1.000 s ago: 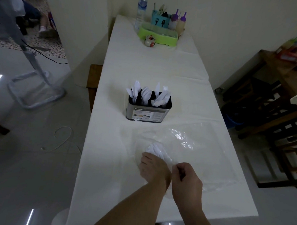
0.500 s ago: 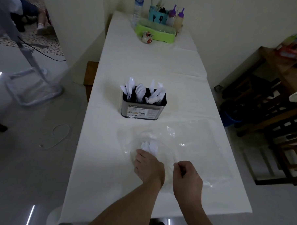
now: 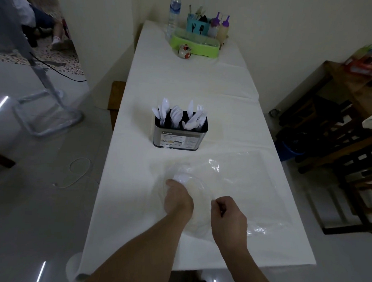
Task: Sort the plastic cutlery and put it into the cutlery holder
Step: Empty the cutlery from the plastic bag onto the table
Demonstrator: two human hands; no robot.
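Note:
A dark metal cutlery holder [image 3: 179,138] stands mid-table, filled with several white plastic spoons, knives and forks [image 3: 179,116]. In front of it lies a crumpled clear plastic bag [image 3: 225,185]. My left hand [image 3: 178,197] reaches into the bag and grips a bunch of white plastic cutlery [image 3: 181,178], whose tips show beyond my fingers. My right hand [image 3: 228,217] pinches the bag's edge just to the right of it.
At the table's far end stand a water bottle [image 3: 173,12], a green tray [image 3: 194,44], a teal holder [image 3: 197,27], sauce bottles [image 3: 222,28] and a small jar [image 3: 184,51]. Dark wooden furniture [image 3: 341,137] is on the right, a metal stand [image 3: 47,113] on the left.
My left hand has slid further forward into the bag, covering more of the cutlery. My right hand keeps its pinch on the bag. The view shifted slightly.

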